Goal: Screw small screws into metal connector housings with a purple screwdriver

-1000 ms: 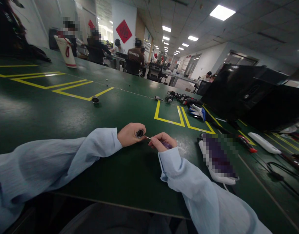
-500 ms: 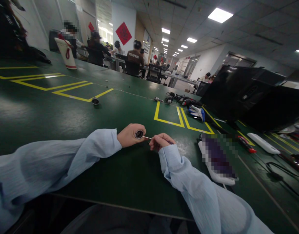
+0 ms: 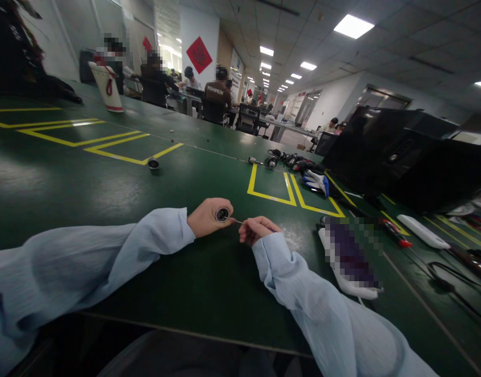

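Note:
My left hand [image 3: 205,218] is wrapped round a dark cylinder with a bright metal rim [image 3: 222,214]. Its round end faces up towards me; the rest of its body lies hidden in my palm. Between the fingertips of my right hand [image 3: 259,229] is a thin metal rod [image 3: 237,221], its far tip at the rim of the cylinder. How far the tip reaches inside is too small to tell, and my fingers cover the rod's other end. Both hands are just above the green table [image 3: 209,277]. Beyond my left hand, a small dark round cap [image 3: 153,164] rests on the tabletop.
On the right lie a pixelated phone-like device [image 3: 352,256], a red-and-black screwdriver [image 3: 397,233], a white bar [image 3: 423,230] and cables. Blue-white gloves [image 3: 316,182] and metal parts [image 3: 271,161] sit farther back. A paper cup [image 3: 107,86] stands at far left; people sit beyond.
Both hands have shifted very slightly left, and the cylinder's open end is turned a little more towards me. The rod stays at its rim.

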`<move>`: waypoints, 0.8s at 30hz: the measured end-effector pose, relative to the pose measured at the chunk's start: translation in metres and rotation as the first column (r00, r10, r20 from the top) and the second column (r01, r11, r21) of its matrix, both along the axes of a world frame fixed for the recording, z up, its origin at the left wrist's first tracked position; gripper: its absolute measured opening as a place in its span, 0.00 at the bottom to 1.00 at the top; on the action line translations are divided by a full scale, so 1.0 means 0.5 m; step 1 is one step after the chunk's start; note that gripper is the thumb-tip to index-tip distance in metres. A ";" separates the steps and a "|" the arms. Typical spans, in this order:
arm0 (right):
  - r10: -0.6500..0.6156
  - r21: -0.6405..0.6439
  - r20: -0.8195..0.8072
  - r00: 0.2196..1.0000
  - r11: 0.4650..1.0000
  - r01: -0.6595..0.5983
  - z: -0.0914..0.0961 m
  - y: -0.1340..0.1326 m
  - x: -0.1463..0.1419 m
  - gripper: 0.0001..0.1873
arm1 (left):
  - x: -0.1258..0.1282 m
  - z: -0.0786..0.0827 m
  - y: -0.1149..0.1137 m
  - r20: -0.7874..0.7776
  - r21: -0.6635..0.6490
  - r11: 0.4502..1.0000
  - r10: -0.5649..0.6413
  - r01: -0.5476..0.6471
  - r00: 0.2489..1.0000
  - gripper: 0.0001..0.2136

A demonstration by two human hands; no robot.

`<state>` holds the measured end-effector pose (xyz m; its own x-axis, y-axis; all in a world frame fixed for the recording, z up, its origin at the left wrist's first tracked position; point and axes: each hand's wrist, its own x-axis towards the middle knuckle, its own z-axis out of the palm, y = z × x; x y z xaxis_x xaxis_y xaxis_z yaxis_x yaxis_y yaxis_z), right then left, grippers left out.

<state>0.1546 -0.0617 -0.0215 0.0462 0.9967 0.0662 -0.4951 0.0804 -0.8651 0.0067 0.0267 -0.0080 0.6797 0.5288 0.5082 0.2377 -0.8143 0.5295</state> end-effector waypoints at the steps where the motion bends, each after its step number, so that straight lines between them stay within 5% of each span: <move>1: 0.008 0.000 -0.008 1.000 1.000 -0.008 0.000 0.000 0.000 0.12 | 0.000 0.000 0.000 0.006 -0.026 1.000 -0.007 0.007 1.000 0.10; 6: -0.074 0.043 0.059 0.996 0.997 0.071 0.004 -0.006 -0.003 0.11 | -0.002 -0.001 0.001 -0.015 -0.028 1.000 0.008 -0.008 1.000 0.09; 13: -0.204 0.072 0.322 0.924 0.979 0.192 0.008 -0.014 -0.013 0.12 | -0.002 -0.005 -0.002 -0.192 0.219 0.975 0.081 -0.037 0.978 0.07; 24: -0.046 0.066 0.037 0.998 0.997 0.043 -0.006 0.000 -0.005 0.11 | 0.001 0.002 -0.007 0.020 0.014 1.000 -0.017 0.016 1.000 0.08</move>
